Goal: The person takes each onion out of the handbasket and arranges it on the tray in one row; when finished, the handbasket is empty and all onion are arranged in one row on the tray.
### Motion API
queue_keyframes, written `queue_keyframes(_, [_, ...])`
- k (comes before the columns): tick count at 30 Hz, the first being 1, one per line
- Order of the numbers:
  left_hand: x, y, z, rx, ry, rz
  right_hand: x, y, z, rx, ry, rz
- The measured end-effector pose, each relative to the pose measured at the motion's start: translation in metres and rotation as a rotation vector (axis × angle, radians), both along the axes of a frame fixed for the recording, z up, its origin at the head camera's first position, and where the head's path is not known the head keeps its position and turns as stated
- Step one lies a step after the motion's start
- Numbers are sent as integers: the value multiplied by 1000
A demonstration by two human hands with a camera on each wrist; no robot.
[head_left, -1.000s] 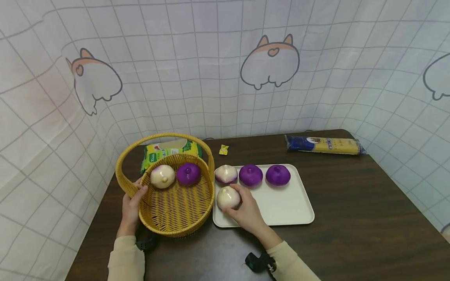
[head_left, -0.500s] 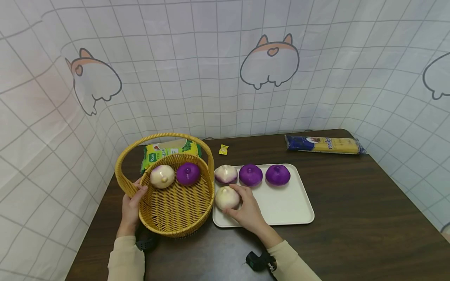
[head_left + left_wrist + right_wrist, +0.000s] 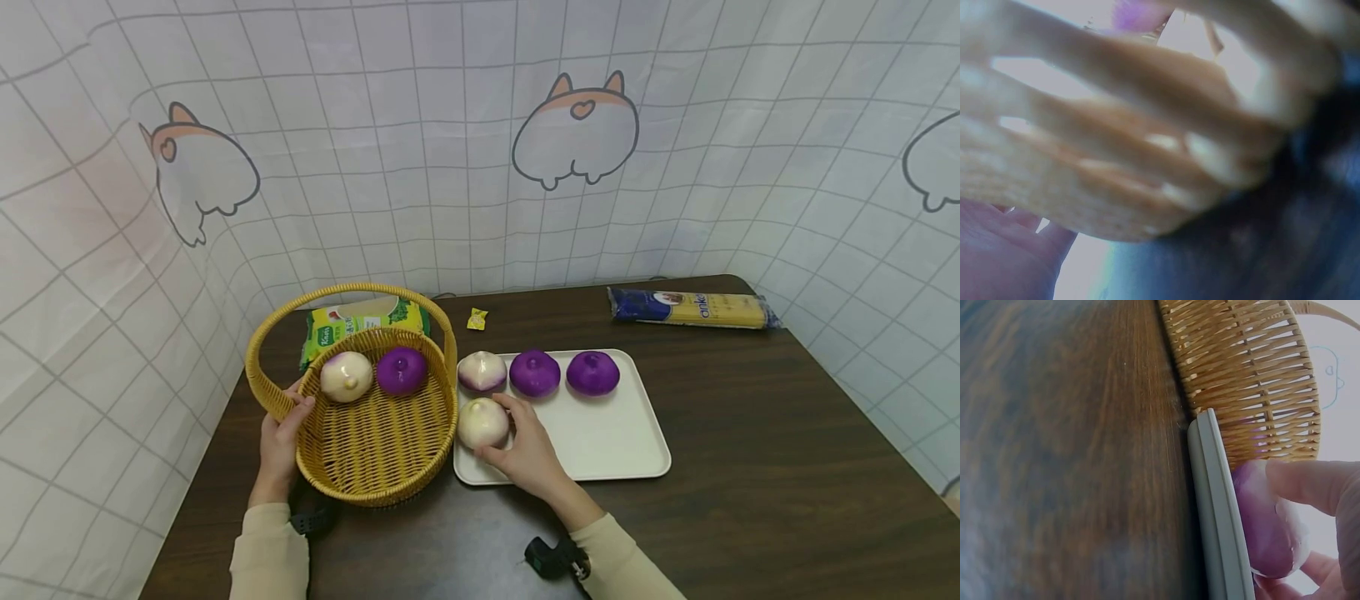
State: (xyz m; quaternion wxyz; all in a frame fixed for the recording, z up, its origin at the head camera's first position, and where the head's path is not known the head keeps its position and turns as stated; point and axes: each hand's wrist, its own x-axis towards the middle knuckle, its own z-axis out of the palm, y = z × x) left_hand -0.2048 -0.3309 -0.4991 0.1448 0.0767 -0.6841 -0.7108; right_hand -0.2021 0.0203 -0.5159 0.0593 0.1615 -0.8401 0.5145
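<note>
My left hand (image 3: 279, 442) grips the left side of a woven yellow basket (image 3: 382, 492), where its arched handle meets the rim. Two turnips lie inside, a white-side-up turnip (image 3: 347, 377) and a purple-side-up turnip (image 3: 402, 371). Thumb and fingers of my right hand (image 3: 531, 450) hold another turnip (image 3: 482, 423) from its right side, over the near left corner of a white tray (image 3: 611, 437). Seen from the right wrist, this turnip (image 3: 1266, 525) has its purple side down, low by the tray's rim. Blurred wickerwork (image 3: 1116, 94) fills most of the left wrist view.
Along the tray's back edge sit a white-topped turnip (image 3: 482, 372) and two purple ones (image 3: 535, 374). A green-yellow packet (image 3: 330, 333) lies behind the basket, a small yellow sachet (image 3: 477, 319) nearby. A pasta packet (image 3: 693, 309) lies at the back right.
The turnip at my right hand has shifted slightly left and turned a little. My right hand has barely moved, and the left hand and basket have stayed in place.
</note>
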Motion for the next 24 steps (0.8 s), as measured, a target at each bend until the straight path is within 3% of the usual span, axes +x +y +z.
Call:
queue_keyframes(10, [-2,3,-1,1,-7,5,2,2,5,-29,-26,9])
queue_keyframes(24, [1,2,3,6,-26,-1,-3,1,-4,-74,-1,-51])
